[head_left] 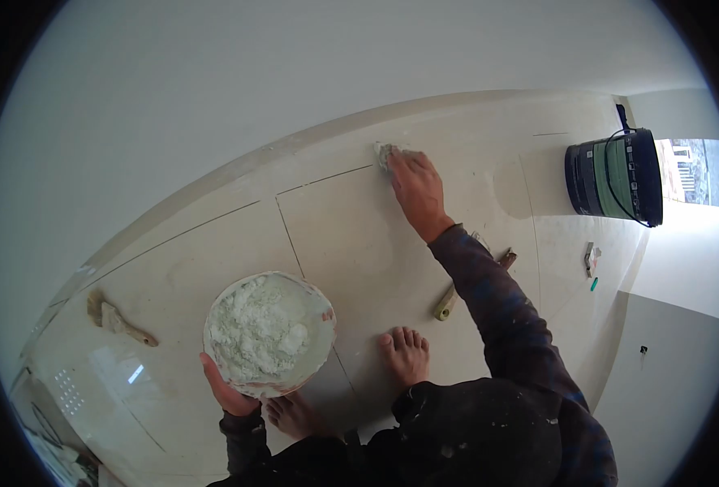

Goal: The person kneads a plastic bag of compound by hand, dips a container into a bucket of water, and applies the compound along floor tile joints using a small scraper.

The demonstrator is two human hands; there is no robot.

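My left hand [226, 390] grips the rim of a round bowl [331, 341], which is held over the tiled floor in front of my feet. Lumpy white powder [258, 329] heaps up inside it, most of it on the left. My right hand [416, 191] reaches out to the floor close to the wall's foot. Its fingers are closed on a small whitish-grey lump [385, 154]; whether this is a rag or a sponge I cannot tell. The lump touches the floor near a dark tile joint.
A brush [116, 321] lies at the left. A wooden-handled tool [446, 303] is partly hidden beneath my right forearm. Far right are a dark bucket [615, 177] with a green label, a small scraper-like piece [591, 258] and a green bit [594, 284]. The wall [311, 73] borders the floor.
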